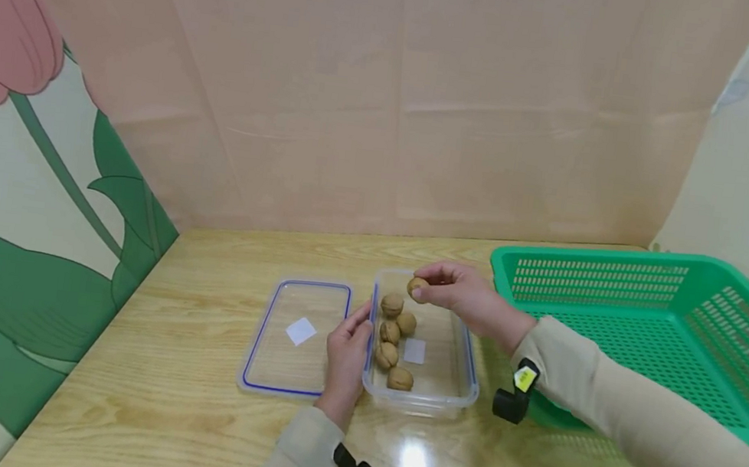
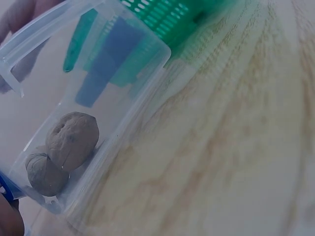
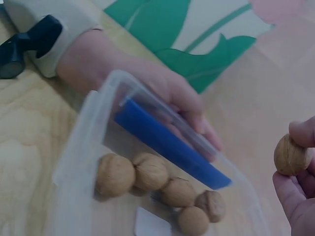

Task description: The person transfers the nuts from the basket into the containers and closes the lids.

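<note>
Clear glossy plastic box (image 1: 465,352); rough-shelled walnuts (image 1: 389,332); seemingly wood table (image 1: 186,428).

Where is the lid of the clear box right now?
In the head view the lid lies flat on the table, just left of the box, beside the left hand.

table (image 1: 187,412) runs back to the wall. lid (image 1: 296,336) lies flat on it, left of centre. container (image 1: 439,395) sits just right of the lid, near touching. five walnuts (image 1: 390,332) in the container, in a line along its left side, front to back. left hand (image 1: 346,357) rests between lid and container, against the container's left wall. right hand (image 1: 461,296) is over the container's back end, pinching a sixth walnut (image 1: 418,287) above the row. basket (image 1: 653,281) stands right of the container, reaching further back; the right forearm crosses its front left corner.
</note>
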Action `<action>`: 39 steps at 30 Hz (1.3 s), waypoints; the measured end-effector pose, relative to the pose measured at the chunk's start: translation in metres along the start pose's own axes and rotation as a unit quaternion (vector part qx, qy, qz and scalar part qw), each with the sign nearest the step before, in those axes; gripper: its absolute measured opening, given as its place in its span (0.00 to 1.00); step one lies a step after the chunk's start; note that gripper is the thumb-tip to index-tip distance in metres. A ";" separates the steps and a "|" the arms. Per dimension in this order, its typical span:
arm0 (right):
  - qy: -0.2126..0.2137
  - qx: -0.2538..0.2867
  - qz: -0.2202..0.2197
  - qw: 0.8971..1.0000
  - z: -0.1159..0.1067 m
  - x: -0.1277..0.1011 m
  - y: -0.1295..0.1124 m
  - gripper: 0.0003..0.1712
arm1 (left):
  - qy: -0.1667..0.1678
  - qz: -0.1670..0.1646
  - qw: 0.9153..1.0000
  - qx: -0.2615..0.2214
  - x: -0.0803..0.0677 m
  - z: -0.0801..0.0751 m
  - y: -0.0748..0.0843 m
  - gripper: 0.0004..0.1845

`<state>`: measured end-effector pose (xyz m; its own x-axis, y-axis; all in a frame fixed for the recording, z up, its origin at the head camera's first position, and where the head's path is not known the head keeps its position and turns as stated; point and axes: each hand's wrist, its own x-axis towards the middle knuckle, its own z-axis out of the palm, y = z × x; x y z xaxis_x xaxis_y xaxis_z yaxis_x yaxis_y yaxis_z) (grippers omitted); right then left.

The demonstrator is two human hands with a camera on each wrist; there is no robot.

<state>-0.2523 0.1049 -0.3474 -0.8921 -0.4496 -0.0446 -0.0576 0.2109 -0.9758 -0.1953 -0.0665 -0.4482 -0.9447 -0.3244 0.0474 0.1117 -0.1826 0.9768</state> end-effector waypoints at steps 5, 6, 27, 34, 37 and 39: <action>-0.009 -0.025 0.015 1.000 0.015 0.004 0.003 0.22 | 0.001 -0.002 1.000 0.005 0.000 -0.001 0.000 0.18; -0.008 -0.029 0.017 0.999 0.018 0.005 0.004 0.22 | 0.001 -0.001 1.000 0.005 0.000 -0.001 0.000 0.18; -0.007 -0.119 0.078 0.990 0.052 0.017 0.019 0.14 | 0.010 -0.005 1.000 -0.010 0.001 0.002 0.002 0.18; 0.000 -0.146 0.059 0.988 0.059 0.017 0.026 0.12 | 0.014 -0.004 1.000 -0.016 0.001 0.003 0.002 0.18; 0.015 -0.165 0.055 0.985 0.061 0.018 0.028 0.13 | 0.016 -0.006 1.000 -0.016 0.002 0.002 0.001 0.18; 0.024 -0.181 0.060 0.981 0.063 0.019 0.029 0.13 | 0.018 -0.006 1.000 -0.013 0.001 0.002 0.002 0.18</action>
<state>-0.2433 0.0480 -0.3902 -0.9218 -0.3631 -0.1362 -0.0980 0.5579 -0.8241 -0.1972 -0.0651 -0.4460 -0.9342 -0.3556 0.0271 0.1080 -0.2099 0.9717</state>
